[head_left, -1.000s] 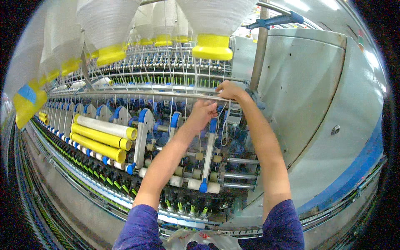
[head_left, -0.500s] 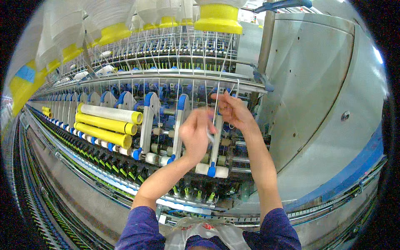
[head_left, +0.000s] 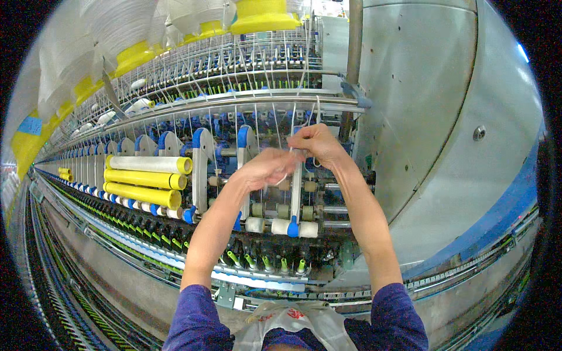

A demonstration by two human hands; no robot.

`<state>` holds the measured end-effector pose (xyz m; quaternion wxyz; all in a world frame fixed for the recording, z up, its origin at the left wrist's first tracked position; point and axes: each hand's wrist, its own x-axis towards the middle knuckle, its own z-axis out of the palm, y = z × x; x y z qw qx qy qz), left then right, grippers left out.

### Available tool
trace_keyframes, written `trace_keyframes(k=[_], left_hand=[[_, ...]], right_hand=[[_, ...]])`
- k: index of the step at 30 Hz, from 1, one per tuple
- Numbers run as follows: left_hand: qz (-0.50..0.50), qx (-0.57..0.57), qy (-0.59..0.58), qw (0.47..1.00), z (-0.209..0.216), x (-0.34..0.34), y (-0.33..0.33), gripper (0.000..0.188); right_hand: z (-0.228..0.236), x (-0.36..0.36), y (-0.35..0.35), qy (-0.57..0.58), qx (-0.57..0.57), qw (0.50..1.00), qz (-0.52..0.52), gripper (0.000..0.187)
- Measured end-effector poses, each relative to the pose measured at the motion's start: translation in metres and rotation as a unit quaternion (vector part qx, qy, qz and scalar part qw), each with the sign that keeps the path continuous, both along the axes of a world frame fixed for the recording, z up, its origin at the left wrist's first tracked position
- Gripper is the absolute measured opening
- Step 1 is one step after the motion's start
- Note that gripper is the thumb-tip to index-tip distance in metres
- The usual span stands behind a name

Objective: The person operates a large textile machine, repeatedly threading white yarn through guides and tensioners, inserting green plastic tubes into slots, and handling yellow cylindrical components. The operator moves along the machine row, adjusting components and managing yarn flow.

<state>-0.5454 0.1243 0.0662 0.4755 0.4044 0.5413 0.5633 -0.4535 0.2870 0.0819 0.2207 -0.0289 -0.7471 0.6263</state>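
Note:
In front of the last white-and-blue lever arm (head_left: 297, 193), my two hands meet at chest height. My right hand (head_left: 322, 146) is closed, with thumb and fingertips pinched on a white roving strand (head_left: 293, 120) that hangs from the rail above. My left hand (head_left: 266, 168) lies just left of it and lower, blurred by motion. Its fingers look curled together, with a short white piece of strand showing below them. Another white strand (head_left: 318, 108) loops down behind my right hand. Between the two hands, the fingertips overlap and small details are hidden.
Three yellow tubes (head_left: 143, 180), the top one wound white, lie across the lever arms to the left. White rollers (head_left: 294, 227) and a row of green-tipped spindles (head_left: 267, 262) run below. Large roving bobbins (head_left: 266, 14) hang overhead. A grey machine cabinet (head_left: 421, 111) stands at right.
My left hand has turned flatter and shifted left and up. My right hand has closed from spread fingers into a pinch on the strand. The view has shifted slightly.

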Motion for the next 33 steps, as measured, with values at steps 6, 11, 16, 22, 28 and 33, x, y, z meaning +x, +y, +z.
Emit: trace_keyframes(k=[6,11,16,22,28,33], left_hand=[[-0.073,0.023,0.221,0.972,0.000,0.004,0.034,0.024],[-0.039,0.021,0.839,0.543,-0.042,0.042,0.097,0.011],[0.007,-0.013,0.876,0.482,-0.037,0.076,0.054,0.007],[0.038,-0.125,0.822,0.554,0.030,0.090,-0.151,0.010],[-0.015,0.029,0.387,0.922,0.067,0.034,-0.265,0.026],[0.316,0.446,-0.006,0.837,0.021,0.010,-0.273,0.031]], right_hand=[[0.014,0.031,0.021,0.042,-0.019,0.994,-0.101,0.015],[0.017,0.052,0.039,0.074,-0.055,0.984,-0.154,0.013],[-0.011,0.049,0.040,0.015,0.157,0.967,-0.201,0.019],[-0.062,0.016,0.048,-0.157,0.320,0.898,-0.258,0.021],[-0.084,-0.006,0.053,-0.167,0.362,0.868,-0.295,0.023],[-0.086,-0.005,0.044,-0.203,0.384,0.849,-0.302,0.020]])
